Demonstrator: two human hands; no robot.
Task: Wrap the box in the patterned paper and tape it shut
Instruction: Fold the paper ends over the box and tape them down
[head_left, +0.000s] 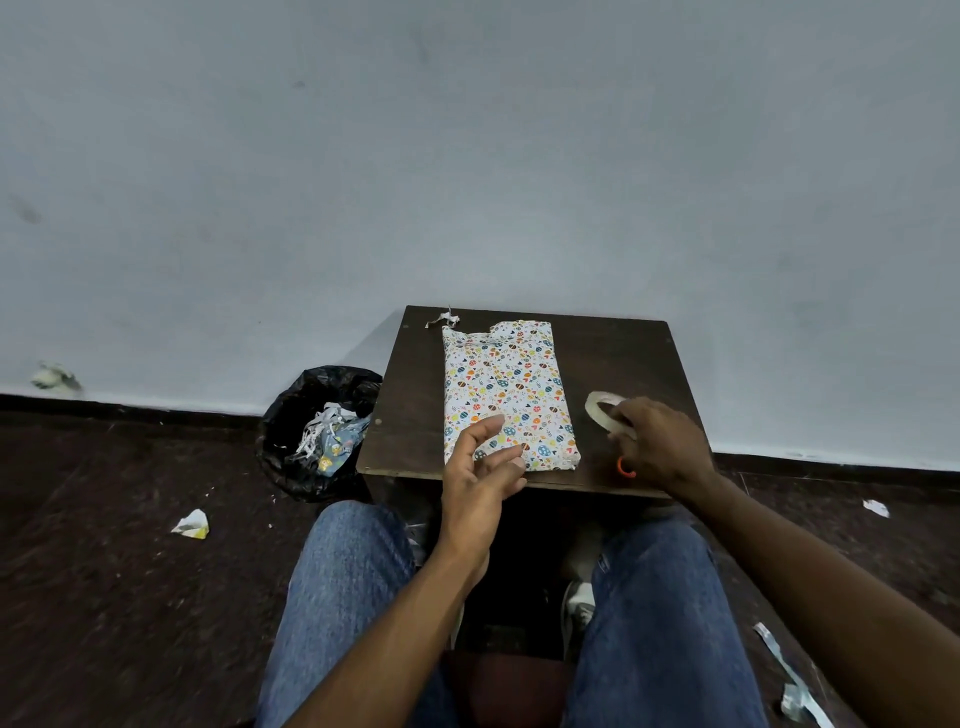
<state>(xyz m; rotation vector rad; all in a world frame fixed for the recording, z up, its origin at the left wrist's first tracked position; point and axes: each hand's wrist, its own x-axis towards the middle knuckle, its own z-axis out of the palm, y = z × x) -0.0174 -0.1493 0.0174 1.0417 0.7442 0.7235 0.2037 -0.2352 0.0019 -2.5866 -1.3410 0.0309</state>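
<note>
The box, covered in white paper with small coloured shapes, lies flat on the small dark wooden table. The paper's far edge is ragged and uneven. My left hand hovers over the box's near left corner with fingers relaxed and spread, holding nothing. My right hand is to the right of the box and grips a roll of clear tape that rests on the table. An orange handle peeks out from under my right hand.
A torn paper scrap lies at the table's far left corner. A bin with a black liner, holding paper offcuts, stands left of the table. Paper scraps litter the dark floor. My knees in jeans sit in front of the table.
</note>
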